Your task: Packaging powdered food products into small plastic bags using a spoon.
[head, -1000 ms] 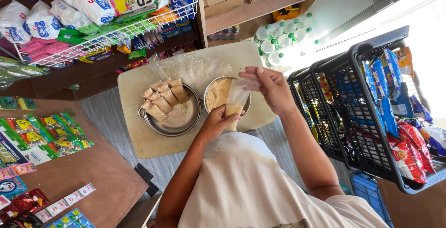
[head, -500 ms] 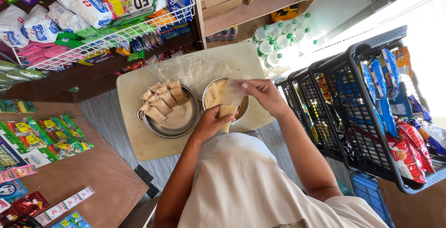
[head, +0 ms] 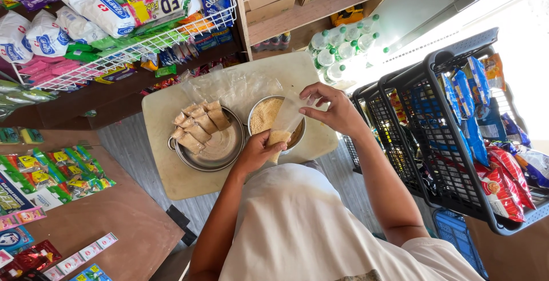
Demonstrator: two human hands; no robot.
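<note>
My left hand [head: 256, 150] grips the filled bottom of a small clear plastic bag [head: 284, 123] holding a tan grainy powder. My right hand [head: 331, 107] pinches the bag's open top edge and holds it stretched over a round metal bowl [head: 255, 112] full of the same tan powder. To the left of the bowl stands a wider metal pan [head: 220, 150] with several filled, sealed little bags [head: 197, 123] stacked in its far half. Both vessels rest on a pale beige table top [head: 171, 172].
Loose empty plastic bags [head: 231, 86] lie on the table behind the bowl. A dark wire rack [head: 434, 138] of snack packets stands at the right. Water bottles [head: 337, 49], wooden shelves and a white wire basket [head: 131, 46] of goods are beyond. A brown counter [head: 114, 218] with sachets is left.
My right hand has come down from above the bowl and now holds the bag's top lower and stretched out. My left hand has stayed on the bag's bottom.
</note>
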